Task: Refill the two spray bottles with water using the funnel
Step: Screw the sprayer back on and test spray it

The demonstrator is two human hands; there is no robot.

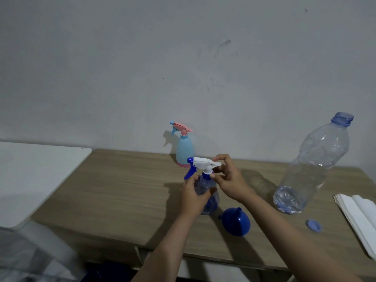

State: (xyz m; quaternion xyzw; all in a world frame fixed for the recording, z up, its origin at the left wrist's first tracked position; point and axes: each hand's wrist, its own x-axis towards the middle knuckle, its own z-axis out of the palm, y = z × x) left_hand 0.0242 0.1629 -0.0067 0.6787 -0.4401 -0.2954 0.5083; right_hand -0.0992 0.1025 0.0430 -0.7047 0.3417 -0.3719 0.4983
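Observation:
A clear spray bottle (205,187) with a blue and white trigger head (200,164) stands on the wooden table (114,192). My left hand (192,195) grips its body. My right hand (227,178) pinches the trigger head at its collar. A light blue spray bottle (184,152) with a pink trigger head stands behind, by the wall. The blue funnel (236,221) lies upside down on the table just right of the clear bottle. A large clear water bottle (313,167) stands uncapped at the right, almost empty.
A blue bottle cap (314,225) lies near the table's front right. A stack of white paper napkins (358,216) sits at the right edge. A white tabletop (34,176) adjoins on the left. The wall runs directly behind the table.

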